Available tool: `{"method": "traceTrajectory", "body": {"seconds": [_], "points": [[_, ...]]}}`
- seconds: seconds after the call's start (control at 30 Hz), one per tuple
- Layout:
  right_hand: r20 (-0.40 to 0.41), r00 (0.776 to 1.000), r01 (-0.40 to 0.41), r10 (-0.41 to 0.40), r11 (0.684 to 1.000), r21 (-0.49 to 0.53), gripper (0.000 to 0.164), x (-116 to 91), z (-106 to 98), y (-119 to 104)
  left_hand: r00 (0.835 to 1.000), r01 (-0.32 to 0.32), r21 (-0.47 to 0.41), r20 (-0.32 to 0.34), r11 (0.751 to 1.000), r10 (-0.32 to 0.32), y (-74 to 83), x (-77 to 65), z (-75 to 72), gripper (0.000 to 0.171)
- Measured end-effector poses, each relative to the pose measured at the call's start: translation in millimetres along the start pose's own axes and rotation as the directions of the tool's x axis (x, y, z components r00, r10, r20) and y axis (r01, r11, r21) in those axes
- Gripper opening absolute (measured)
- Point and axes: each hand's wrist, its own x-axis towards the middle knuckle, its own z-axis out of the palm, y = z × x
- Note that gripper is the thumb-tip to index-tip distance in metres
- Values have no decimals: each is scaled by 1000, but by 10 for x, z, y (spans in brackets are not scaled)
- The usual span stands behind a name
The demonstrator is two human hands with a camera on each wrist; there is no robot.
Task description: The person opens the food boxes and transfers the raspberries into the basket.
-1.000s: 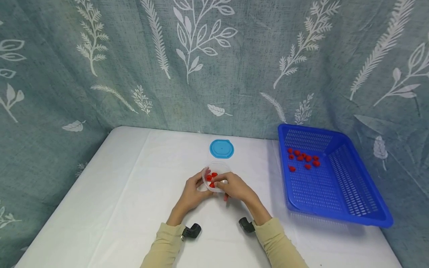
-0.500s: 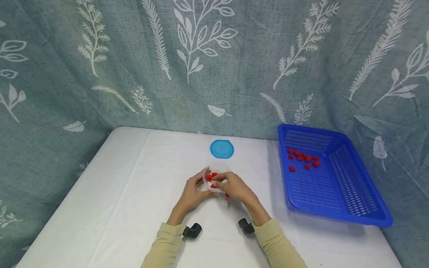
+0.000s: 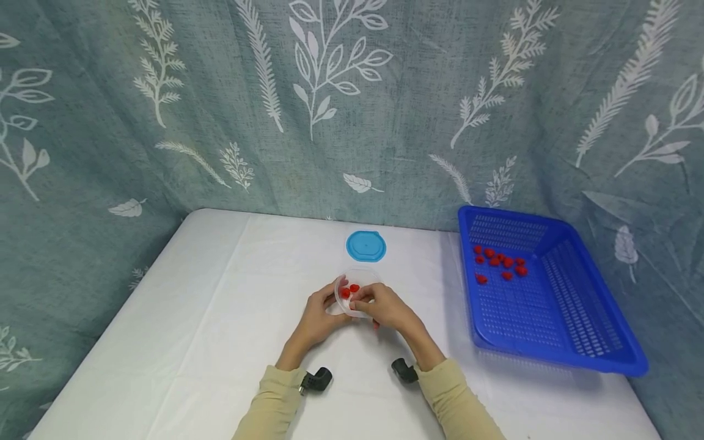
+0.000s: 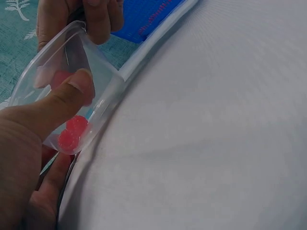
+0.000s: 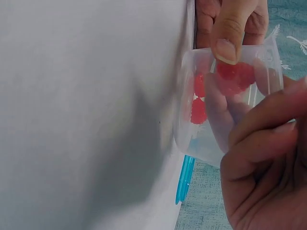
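My left hand (image 3: 319, 319) grips a small clear plastic tub (image 3: 360, 272) just above the white table, its thumb over the near wall. The tub leans on its side in both wrist views. My right hand (image 3: 387, 307) reaches into the mouth of the tub, and its fingertips pinch a red raspberry (image 5: 236, 77), seen through the wall and partly covered by the left thumb. Two more raspberries (image 4: 72, 133) lie together at the bottom of the tub. Behind the tub, a round blue lid (image 3: 366, 246) rests flat on the table.
A blue slotted plastic basket (image 3: 539, 318) stands at the right of the white table (image 3: 247, 275), with several raspberries (image 3: 507, 261) in its far left part. A green leaf-patterned cloth (image 3: 407, 110) hangs behind the table.
The raspberry at the right fingertips in the tub has become mostly hidden behind the fingers. Both hands and the tub stay nearly in place; the whole head view has shifted slightly.
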Motion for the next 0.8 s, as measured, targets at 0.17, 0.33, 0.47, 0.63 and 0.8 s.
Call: {"method": "traceTrajectory", "body": {"seconds": [0.17,0.33,0.47,0.63,0.8], "points": [[-18,1000,4,-4,999,-47,22,-21,2,10,1000,1,14,-4,1000,0,2,-3,5,82],[-51,999,10,-13,998,-56,22,-42,18,9,1000,-3,29,1,1000,3,31,-5,7,82],[-88,996,12,-15,999,-32,23,-58,30,13,1000,-9,6,1,1000,9,35,-4,15,83],[-130,991,29,-30,1000,-9,22,-79,22,20,1000,-7,-21,-7,1000,7,9,-1,31,84],[-167,984,61,-57,998,17,21,-147,-49,-6,999,-2,10,-38,1000,3,0,13,62,85]]}}
